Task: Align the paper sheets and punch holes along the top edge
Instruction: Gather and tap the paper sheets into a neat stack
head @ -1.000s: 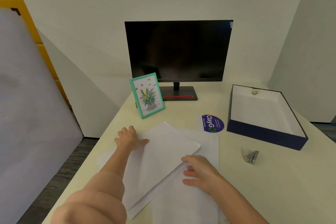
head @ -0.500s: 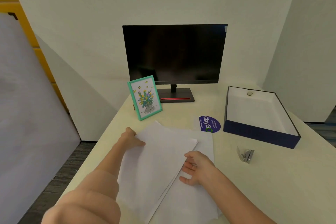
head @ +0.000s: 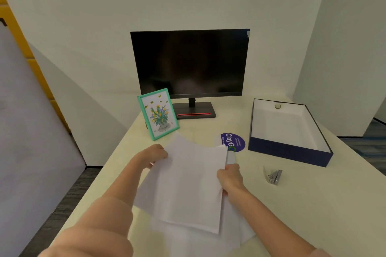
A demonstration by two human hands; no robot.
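Observation:
Several white paper sheets (head: 188, 185) lie fanned and skewed in front of me, the upper ones lifted off the cream desk (head: 302, 210). My left hand (head: 153, 157) pinches the sheets' upper left edge. My right hand (head: 230, 177) grips their right edge, with the fingers curled under the paper. A small silver hole punch (head: 272, 175) rests on the desk to the right of my right hand, untouched.
An open navy box (head: 288, 150) with a white inside sits at the right. A purple round sticker (head: 234, 142) lies just beyond the sheets. A green-framed flower picture (head: 157, 113) and a dark monitor (head: 190, 62) stand behind. The desk's left edge drops to the floor.
Both hands went from lying flat on the spread sheets to gripping their edges. The sheets were gathered closer together and their upper part lifted off the desk.

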